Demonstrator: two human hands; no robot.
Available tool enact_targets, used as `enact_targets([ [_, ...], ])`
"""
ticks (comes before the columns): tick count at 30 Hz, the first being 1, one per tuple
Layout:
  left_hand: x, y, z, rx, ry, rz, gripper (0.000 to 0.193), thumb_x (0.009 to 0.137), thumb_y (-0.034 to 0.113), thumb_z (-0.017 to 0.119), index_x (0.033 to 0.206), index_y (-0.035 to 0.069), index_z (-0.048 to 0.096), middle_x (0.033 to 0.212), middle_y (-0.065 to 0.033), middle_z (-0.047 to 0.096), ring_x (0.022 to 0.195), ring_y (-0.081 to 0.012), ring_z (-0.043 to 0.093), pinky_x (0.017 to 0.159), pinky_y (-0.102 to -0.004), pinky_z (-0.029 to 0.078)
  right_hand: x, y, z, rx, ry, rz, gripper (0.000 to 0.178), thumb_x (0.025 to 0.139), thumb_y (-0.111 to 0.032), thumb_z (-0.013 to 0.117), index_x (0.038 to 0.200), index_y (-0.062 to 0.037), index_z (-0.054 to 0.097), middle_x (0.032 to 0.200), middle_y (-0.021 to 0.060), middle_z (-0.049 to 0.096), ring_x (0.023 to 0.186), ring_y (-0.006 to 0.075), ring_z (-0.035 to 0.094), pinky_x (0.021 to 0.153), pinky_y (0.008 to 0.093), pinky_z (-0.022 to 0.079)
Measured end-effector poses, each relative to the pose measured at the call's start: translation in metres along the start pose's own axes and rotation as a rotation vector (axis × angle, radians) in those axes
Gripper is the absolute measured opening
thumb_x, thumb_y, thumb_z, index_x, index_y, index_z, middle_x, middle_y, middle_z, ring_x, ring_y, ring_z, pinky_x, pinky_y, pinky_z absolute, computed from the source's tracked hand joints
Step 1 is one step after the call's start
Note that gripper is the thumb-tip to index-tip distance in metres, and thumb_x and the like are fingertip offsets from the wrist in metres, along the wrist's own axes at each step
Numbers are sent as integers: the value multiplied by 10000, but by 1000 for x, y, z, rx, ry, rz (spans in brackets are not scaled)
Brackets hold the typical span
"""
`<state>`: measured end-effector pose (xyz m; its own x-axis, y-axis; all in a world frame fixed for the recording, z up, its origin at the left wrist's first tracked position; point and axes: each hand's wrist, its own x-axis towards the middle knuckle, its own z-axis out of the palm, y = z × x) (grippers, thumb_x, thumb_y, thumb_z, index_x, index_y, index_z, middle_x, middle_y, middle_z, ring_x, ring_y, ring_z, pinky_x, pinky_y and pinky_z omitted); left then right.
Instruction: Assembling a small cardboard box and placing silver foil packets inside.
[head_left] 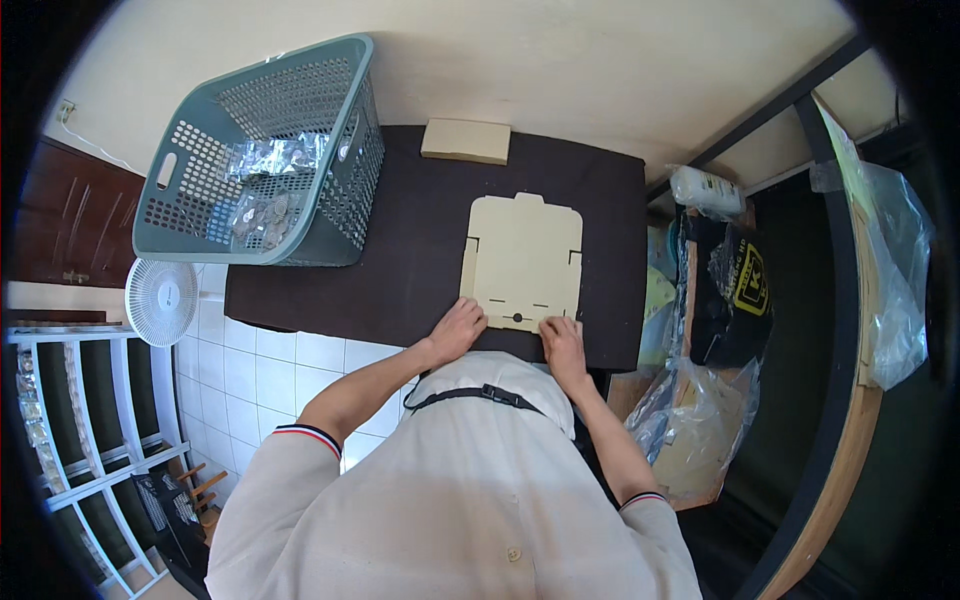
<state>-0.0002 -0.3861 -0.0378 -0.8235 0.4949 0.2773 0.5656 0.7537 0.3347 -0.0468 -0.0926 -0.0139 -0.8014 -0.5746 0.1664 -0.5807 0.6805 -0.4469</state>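
An unfolded tan cardboard box [525, 250] lies on the dark table [410, 240] in front of me, its slots and a small dark round hole showing. My left hand [461, 328] is closed at its near left corner, fingers curled onto the edge. At the near right corner my right hand [562, 343] grips the cardboard, fingers bent over it. The undersides of both grips are hidden. Farther back, against the wall, lies a closed flat cardboard box [466, 141].
A grey-green plastic basket [345, 185] holding clear bags of small items stands on the table's left side. A white fan [162, 302] is beyond it at left. To the right are a shelf frame [835, 230], plastic-wrapped goods [708, 190] and a carton [690, 440].
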Motion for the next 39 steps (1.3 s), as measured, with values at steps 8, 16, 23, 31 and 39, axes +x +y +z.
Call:
enact_targets([
  [8,23,-5,-4,-309,128,-442,65,889,83,734,877,43,784,829,-137,686,884,-331,607,849,-477,451,39,32,-2,307,-30,174,66,848,-37,790,900,-1,811,862,177,766,813,373,725,744,441,568],
  [16,42,-10,1,-281,-11,-869,302,811,358,873,776,73,783,830,-122,743,936,-325,655,885,-483,416,62,32,1,290,-69,607,210,734,-99,946,802,11,780,625,130,701,578,213,692,586,373,537],
  [23,44,-15,-20,-212,-175,-637,253,766,267,895,813,61,756,883,-100,727,983,-304,611,917,-468,400,53,40,-9,491,-94,431,202,761,-4,891,738,29,693,650,122,696,559,191,669,543,351,520],
  [31,19,-27,-10,-236,1,-153,63,857,42,711,898,42,663,954,-105,638,1022,-307,584,950,-452,423,25,-9,-15,-20,-68,203,209,811,-17,780,1018,-4,755,974,182,671,997,393,625,928,481,496],
  [39,32,-33,-15,-54,-90,1,71,866,10,666,923,29,627,948,-151,636,1008,-338,582,936,-447,437,83,-37,32,385,-185,44,166,821,-87,827,939,23,789,898,208,692,898,402,677,821,474,523],
])
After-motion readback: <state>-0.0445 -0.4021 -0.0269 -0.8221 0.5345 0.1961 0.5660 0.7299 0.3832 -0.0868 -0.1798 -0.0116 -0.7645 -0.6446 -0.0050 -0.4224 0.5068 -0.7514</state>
